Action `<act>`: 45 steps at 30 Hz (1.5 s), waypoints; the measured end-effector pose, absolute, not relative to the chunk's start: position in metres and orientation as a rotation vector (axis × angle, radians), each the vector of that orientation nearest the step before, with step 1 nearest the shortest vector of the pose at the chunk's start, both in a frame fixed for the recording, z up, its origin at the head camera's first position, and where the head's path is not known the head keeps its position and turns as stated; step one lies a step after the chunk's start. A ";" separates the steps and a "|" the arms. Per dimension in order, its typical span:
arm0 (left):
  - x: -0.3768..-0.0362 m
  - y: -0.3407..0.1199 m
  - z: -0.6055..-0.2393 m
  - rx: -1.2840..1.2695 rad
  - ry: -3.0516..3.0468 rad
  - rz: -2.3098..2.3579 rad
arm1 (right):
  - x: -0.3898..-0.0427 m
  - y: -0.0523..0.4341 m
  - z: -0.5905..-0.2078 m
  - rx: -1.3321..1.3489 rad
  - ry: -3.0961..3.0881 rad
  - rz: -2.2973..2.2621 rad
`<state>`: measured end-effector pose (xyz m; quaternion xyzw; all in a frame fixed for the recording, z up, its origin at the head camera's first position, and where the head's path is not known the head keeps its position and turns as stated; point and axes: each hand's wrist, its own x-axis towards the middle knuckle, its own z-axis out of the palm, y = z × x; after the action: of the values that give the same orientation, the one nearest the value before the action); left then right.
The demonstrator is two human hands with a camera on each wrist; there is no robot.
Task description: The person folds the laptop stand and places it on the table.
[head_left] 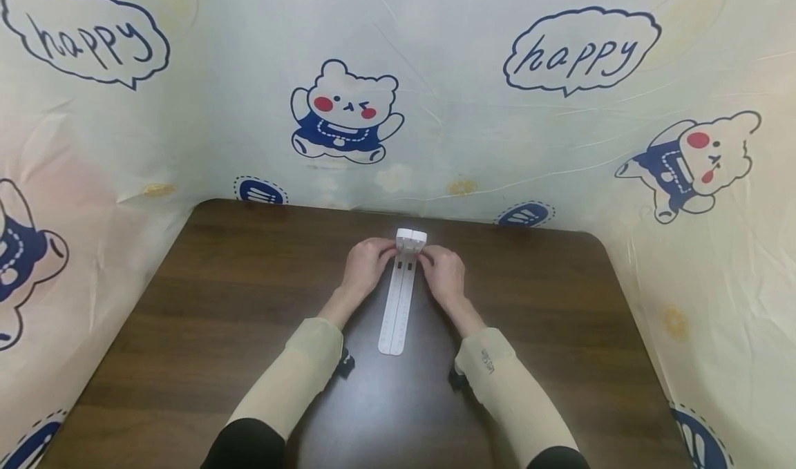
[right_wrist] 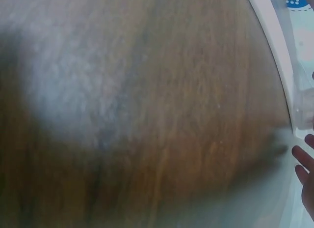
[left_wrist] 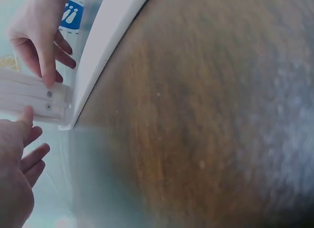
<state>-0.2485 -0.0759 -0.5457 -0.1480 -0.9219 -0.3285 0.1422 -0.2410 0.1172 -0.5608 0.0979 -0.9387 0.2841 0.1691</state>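
Observation:
A long, flat white measuring gauge [head_left: 396,310] with ruler-like marks lies on the table, its raised end piece [head_left: 411,240] at the far side. From the left, my left hand [head_left: 365,267] pinches that end piece. My right hand [head_left: 445,274] pinches it from the opposite side. Two small screws show on the end piece [left_wrist: 29,96] in the left wrist view, with a digit of each hand on its face and other fingers spread apart. Only some fingers of the right hand [right_wrist: 309,175] appear in the right wrist view. The digits behind the end piece are hidden.
The dark wooden table [head_left: 528,303] has rounded far corners. Behind it and along both sides hangs a pale sheet [head_left: 454,130] printed with bears and lettering. A black wrist device [head_left: 345,364] sits under the left sleeve, another device [head_left: 457,379] under the right.

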 end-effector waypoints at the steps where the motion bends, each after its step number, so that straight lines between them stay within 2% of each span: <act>1: -0.248 -0.077 -0.544 -0.442 -2.657 -0.957 | -0.240 0.118 -0.560 0.285 -2.665 0.806; 12: -0.225 -0.105 -0.490 -0.667 -2.552 -1.180 | -0.222 0.142 -0.517 0.493 -2.478 0.919; 22: -0.204 -0.113 -0.447 -0.873 -2.374 -1.108 | -0.199 0.140 -0.462 0.701 -2.291 0.986; 30: -0.201 -0.110 -0.437 -0.886 -2.378 -1.131 | -0.192 0.137 -0.448 0.734 -2.242 0.979; 45: -0.194 -0.113 -0.435 -0.960 -2.361 -1.210 | -0.179 0.135 -0.447 0.839 -2.248 0.997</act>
<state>-0.1935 -0.1133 -0.4350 -0.3357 -0.8262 -0.4233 0.1594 -0.1786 0.1349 -0.4471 0.3111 -0.8335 0.3697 0.2680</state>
